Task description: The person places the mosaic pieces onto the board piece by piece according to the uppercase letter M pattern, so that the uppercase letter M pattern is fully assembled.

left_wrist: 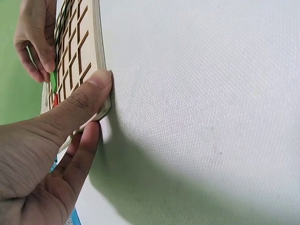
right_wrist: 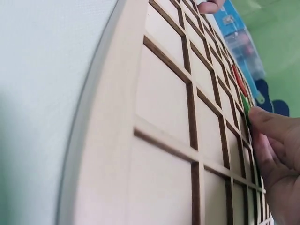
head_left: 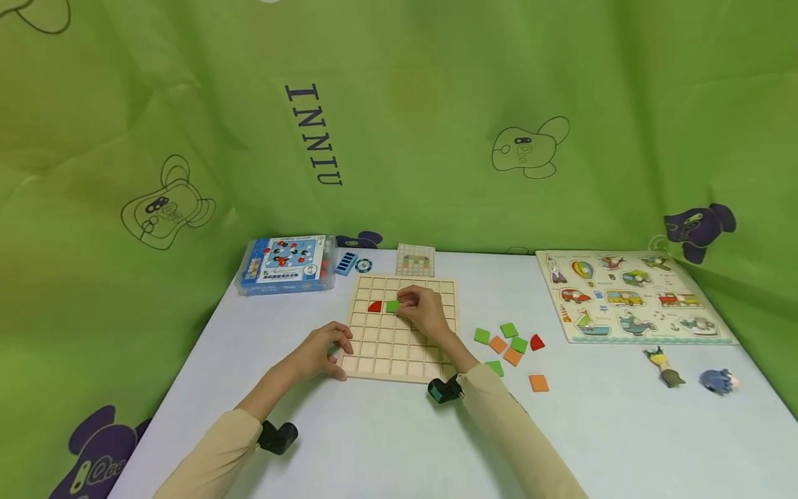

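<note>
A wooden grid board lies on the white table, divided into small square cells. My left hand grips its near left corner; in the left wrist view the thumb presses the near edge and the fingers curl at the left side. A red quarter-round tile sits in a cell of an upper row. Just right of it, my right hand pinches a green square tile between thumb and fingertips. That green tile looks tilted against the grid in the left wrist view. Part of the board is hidden under the right hand.
Right of the board lie several loose tiles: green squares, orange squares and a red one. A pattern card is behind the board. A boxed kit stands back left; a picture puzzle and small figures lie right.
</note>
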`<state>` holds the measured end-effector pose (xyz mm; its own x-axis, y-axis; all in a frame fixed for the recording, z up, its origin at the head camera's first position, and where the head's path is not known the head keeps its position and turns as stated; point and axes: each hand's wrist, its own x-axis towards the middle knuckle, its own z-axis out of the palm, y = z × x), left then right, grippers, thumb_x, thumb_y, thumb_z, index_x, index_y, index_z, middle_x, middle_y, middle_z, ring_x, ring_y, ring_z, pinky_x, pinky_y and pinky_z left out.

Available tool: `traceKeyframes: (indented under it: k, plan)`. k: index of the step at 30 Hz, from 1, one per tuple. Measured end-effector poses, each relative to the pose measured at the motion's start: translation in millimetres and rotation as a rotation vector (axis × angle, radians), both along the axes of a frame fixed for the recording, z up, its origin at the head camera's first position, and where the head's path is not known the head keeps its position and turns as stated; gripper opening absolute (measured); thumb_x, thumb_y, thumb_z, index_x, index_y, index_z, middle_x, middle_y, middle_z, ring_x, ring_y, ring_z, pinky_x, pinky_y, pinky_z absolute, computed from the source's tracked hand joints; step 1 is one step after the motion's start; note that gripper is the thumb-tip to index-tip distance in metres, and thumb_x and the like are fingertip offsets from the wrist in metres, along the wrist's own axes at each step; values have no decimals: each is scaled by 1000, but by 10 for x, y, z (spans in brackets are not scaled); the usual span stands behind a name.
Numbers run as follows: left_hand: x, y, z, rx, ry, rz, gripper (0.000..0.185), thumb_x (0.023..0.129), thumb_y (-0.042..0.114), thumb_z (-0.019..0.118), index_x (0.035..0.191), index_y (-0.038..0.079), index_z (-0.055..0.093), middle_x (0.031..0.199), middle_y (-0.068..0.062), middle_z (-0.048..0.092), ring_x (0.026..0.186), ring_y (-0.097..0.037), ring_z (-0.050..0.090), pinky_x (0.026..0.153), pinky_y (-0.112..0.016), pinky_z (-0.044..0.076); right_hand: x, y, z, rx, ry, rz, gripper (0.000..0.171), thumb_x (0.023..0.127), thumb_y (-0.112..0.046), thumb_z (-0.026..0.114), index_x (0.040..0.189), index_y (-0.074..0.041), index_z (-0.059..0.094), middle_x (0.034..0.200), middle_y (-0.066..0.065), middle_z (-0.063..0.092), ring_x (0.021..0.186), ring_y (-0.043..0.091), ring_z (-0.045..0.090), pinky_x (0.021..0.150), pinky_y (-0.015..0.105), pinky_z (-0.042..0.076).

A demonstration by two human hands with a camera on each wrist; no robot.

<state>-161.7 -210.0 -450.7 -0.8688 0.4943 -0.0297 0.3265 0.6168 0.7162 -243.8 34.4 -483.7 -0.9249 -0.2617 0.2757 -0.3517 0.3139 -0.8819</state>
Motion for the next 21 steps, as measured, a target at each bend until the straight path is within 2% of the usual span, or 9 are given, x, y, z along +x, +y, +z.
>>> traceKeyframes:
  k: [7, 10, 16, 21]
  plan:
    - [-36, 1, -10, 2, 11, -11, 33, 60, -5, 86, 84, 0, 64, 115, -19, 53, 103, -33, 51, 65, -25, 47, 5, -2, 54, -27, -30, 31, 32, 75, 10, 74, 105, 14, 63, 95, 24, 67, 83, 32, 68, 72, 27, 55]
    - [-35, 0, -11, 7, 7, -9, 33, 60, -5, 86, 84, -1, 63, 115, -20, 53, 102, -33, 51, 64, -24, 48, 21, 63, 89, -49, -78, 38, 32, 78, 9, 73, 107, 13, 63, 97, 24, 67, 85, 33, 68, 74, 26, 54]
    - [-18, 14, -10, 12, -12, -5, 32, 62, -5, 85, 85, -1, 63, 116, -20, 52, 102, -33, 50, 65, -24, 48, 144, 424, 171, -166, -219, 23, 35, 84, 5, 69, 117, 10, 59, 112, 29, 62, 98, 37, 64, 80, 26, 53]
    - [-7, 8, -6, 4, -3, -4, 33, 61, -5, 85, 84, 0, 63, 115, -19, 52, 100, -32, 51, 64, -24, 48, 287, 833, 188, -218, -241, -11, 37, 85, 6, 66, 120, 13, 55, 119, 33, 57, 105, 40, 60, 82, 23, 51]
